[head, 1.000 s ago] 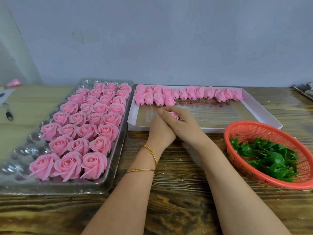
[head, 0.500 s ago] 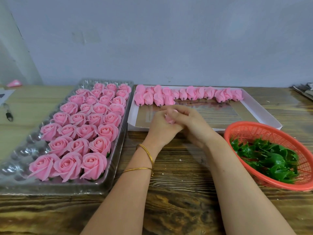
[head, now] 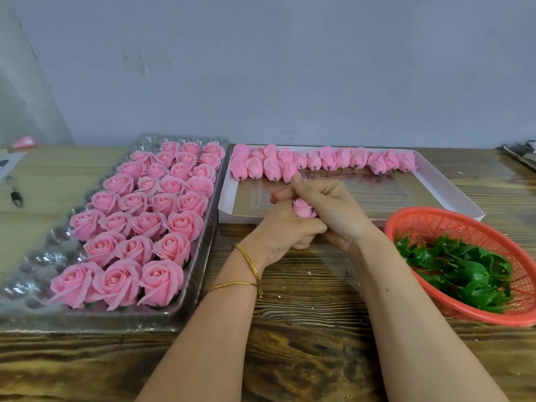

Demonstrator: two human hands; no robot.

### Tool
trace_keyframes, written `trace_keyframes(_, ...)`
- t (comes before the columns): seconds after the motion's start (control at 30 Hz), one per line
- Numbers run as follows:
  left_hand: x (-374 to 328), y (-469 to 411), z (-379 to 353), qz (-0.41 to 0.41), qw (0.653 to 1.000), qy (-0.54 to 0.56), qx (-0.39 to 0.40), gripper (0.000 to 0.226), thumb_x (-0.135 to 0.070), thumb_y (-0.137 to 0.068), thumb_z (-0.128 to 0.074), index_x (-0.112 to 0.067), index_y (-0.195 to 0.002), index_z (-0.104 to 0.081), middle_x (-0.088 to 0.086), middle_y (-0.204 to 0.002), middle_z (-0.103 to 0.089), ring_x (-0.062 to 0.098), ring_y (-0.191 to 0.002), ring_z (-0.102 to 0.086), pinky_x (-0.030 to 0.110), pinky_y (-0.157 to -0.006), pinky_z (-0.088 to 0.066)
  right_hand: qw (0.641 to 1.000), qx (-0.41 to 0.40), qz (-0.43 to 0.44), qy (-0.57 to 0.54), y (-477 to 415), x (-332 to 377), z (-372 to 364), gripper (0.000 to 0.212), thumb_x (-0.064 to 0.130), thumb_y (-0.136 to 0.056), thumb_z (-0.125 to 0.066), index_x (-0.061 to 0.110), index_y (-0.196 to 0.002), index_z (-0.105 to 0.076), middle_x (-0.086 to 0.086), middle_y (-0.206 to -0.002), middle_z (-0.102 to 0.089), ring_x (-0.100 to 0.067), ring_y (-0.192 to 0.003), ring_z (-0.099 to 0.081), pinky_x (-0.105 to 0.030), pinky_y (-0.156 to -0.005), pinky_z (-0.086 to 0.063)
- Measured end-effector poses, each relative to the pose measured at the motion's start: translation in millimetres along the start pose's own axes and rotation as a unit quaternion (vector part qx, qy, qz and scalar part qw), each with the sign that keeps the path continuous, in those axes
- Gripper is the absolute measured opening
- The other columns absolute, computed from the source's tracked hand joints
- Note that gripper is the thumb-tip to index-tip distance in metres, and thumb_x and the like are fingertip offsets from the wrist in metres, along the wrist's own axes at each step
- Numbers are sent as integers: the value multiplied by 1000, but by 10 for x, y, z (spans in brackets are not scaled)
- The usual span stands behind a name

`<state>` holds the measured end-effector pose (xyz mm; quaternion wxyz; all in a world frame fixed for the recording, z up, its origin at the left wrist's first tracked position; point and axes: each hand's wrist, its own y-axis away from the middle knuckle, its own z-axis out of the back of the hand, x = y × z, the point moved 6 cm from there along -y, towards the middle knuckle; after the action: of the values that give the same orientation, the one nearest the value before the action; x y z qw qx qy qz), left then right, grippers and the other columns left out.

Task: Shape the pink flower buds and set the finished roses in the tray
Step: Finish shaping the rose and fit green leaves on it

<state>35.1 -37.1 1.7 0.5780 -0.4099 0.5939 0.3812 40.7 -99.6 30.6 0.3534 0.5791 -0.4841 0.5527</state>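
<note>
Left hand (head: 285, 230) and right hand (head: 333, 210) gripping one pink bud (head: 303, 208) between them above the wooden tabletop (head: 304, 358), clear tray (head: 200, 216) of finished roses (head: 139, 224) left, white box (head: 446, 187) of buds (head: 327, 161) behind, red basket (head: 420, 220) of green leaves (head: 464, 271) right

No readable text, labels or numbers anywhere in view.

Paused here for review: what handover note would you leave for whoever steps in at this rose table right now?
Left hand and right hand: both grip one pink bud between them, over the near edge of the white box.
Done: finished roses fill most of the clear tray; bare cells show along its left side.
Left: shape this bud, tray it, then work through the unshaped buds lining the box's far edge.
Green leaf pieces sit in the orange basket, right.
</note>
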Motion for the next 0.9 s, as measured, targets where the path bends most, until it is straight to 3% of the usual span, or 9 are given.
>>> trace_keyframes(0.13, 7, 21, -4, 23, 1000, 20, 5, 36, 17, -84, -49, -10, -63, -42, -4, -42, -28, 3, -34, -26, 14, -36, -19, 999, 37, -1, -9, 9, 4, -45, 28, 36, -79, -63, 16, -70, -79, -11, -94, -74, -21, -96, -69, -32, -88, -53)
trace_keyframes(0.37, -56, 51, -20, 24, 999, 9, 19, 35, 19, -85, -47, -9, -65, -43, -3, -41, -30, 3, -32, -32, 13, -35, -25, 997, 67, -30, -15, 29, -21, -47, 19, 28, -74, -67, 13, -79, -79, -13, -99, -74, -19, -99, -68, -28, -88, -55)
trace_keyframes(0.53, -40, 66, -11, 29, 1000, -8, -4, 38, 17, -90, -45, -15, -69, -44, -7, -51, -39, 0, -36, -42, 12, -38, -33, 996, 77, -31, 21, 16, -45, -20, 27, 23, -68, -74, 10, -92, -77, -9, -100, -75, -18, -100, -68, -28, -90, -55)
trace_keyframes(0.73, -63, 96, -47, 28, 999, -10, 17, 40, 24, -85, -43, -10, -64, -46, -11, -42, -44, 0, -38, -46, 11, -40, -29, 994, 99, -28, 27, 10, -58, 3, 27, 19, -66, -78, 14, -93, -79, -9, -101, -75, -18, -98, -69, -26, -83, -56)
trace_keyframes(0.9, -94, 107, -33, 10, 1000, -14, -12, 34, 23, -84, -47, -6, -68, -49, 2, -56, -42, 1, -43, -48, 11, -42, -30, 992, 116, -29, 38, 12, -73, 9, 32, 17, -71, -75, 12, -103, -74, -6, -106, -74, -15, -100, -69, -24, -83, -55)
